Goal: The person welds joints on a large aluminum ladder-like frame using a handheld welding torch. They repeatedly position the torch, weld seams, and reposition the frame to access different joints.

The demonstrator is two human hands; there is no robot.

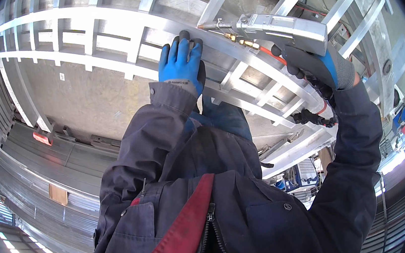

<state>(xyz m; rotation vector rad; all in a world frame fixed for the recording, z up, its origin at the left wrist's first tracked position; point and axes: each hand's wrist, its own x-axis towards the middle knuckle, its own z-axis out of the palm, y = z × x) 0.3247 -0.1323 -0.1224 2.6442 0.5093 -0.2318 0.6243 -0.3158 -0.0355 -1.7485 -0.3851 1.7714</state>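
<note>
One view, head: silver hand-held tool held over a metal frame, right of centre. Right hand: curled around the tool's rear, grip partly hidden by the body. Narrow nose pointing left, close to the far long rail near the foot of a crosspiece; contact with metal, cannot tell. Left hand: laid flat, fingers extended and slightly apart, grasping nothing visible; fingertips at the rail, just left of the nose. Red hose beneath the tool, beside brass fittings. Judgement on method: steady the rail with flat left fingers, but well clear of the nose; settle the nose before bearing down; leave hose slack, free of crosspieces.
</note>
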